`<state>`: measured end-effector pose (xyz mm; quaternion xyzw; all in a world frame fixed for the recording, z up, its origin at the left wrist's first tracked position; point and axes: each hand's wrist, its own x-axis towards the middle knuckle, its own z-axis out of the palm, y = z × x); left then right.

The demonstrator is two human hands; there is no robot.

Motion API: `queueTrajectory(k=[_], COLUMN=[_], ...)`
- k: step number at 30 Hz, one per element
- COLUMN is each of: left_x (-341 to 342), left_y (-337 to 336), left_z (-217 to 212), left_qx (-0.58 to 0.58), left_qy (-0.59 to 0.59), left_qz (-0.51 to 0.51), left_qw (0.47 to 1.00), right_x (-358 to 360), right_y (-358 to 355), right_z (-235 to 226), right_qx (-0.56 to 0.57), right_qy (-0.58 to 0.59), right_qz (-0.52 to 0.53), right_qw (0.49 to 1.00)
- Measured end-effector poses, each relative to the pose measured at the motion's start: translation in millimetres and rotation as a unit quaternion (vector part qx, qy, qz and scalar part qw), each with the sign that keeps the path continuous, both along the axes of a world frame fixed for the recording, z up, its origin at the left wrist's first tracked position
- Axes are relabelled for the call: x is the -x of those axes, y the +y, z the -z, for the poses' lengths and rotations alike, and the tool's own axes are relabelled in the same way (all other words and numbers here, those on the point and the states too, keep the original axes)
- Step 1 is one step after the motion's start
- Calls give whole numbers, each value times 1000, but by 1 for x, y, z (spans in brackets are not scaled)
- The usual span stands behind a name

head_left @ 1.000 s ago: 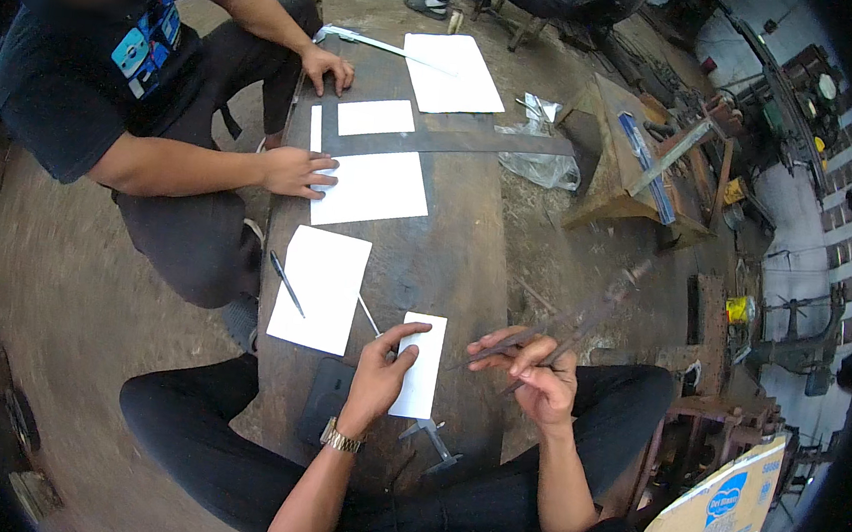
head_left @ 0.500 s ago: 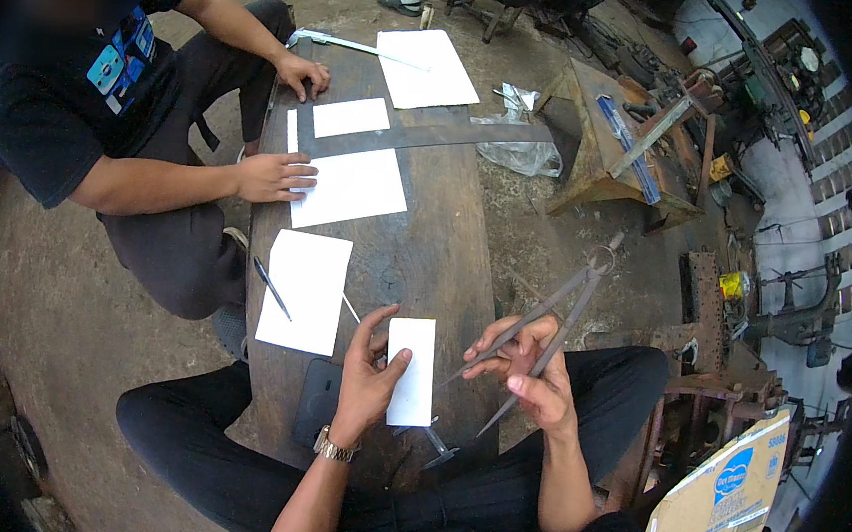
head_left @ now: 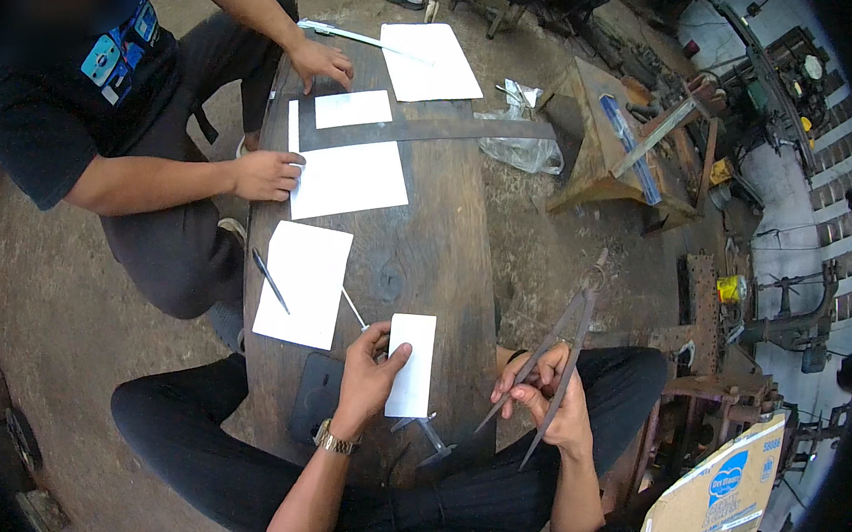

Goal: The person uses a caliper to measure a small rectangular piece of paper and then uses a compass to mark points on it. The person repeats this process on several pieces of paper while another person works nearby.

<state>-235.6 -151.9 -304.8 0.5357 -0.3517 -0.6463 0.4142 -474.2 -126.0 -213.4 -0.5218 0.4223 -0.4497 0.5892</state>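
My left hand [head_left: 367,376] pinches a small white paper strip [head_left: 413,370] upright over the wooden bench, thumb on its face. In my right hand [head_left: 548,396] is a pair of metal dividers [head_left: 582,326], hinge up, legs spread and points down, to the right of the paper and apart from it. A caliper [head_left: 435,445] lies on the bench, partly hidden beneath my left hand and the paper. Beside my left hand rests a dark phone-like slab [head_left: 316,392]. A black pen [head_left: 272,281] lies on a white sheet [head_left: 307,312] further left.
Across the bench [head_left: 448,238], a co-worker's hands [head_left: 271,176] rest near white sheets [head_left: 352,185] and a dark metal square [head_left: 437,130]. Another sheet [head_left: 430,63] lies at the far end. A wooden stand [head_left: 597,129] with tools and a cardboard piece [head_left: 718,499] are on the right.
My right hand has drawn the dividers down and right, away from the paper, with the legs closer together. The co-worker's far hand has lifted off the metal square; the other has shifted slightly back.
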Motion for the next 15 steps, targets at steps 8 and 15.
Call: queueTrajectory(k=[8, 15], left_x=[-25, -75], left_y=[-10, -18], left_z=[-1, -14], left_qx=[-47, 15], left_qy=[24, 119], left_qz=[-104, -236], left_qw=[993, 964], right_x=[-5, 4], right_y=[6, 9], right_z=[7, 33], right_qx=[21, -102], right_qy=[-51, -267], right_qz=[97, 134], right_qw=[994, 949])
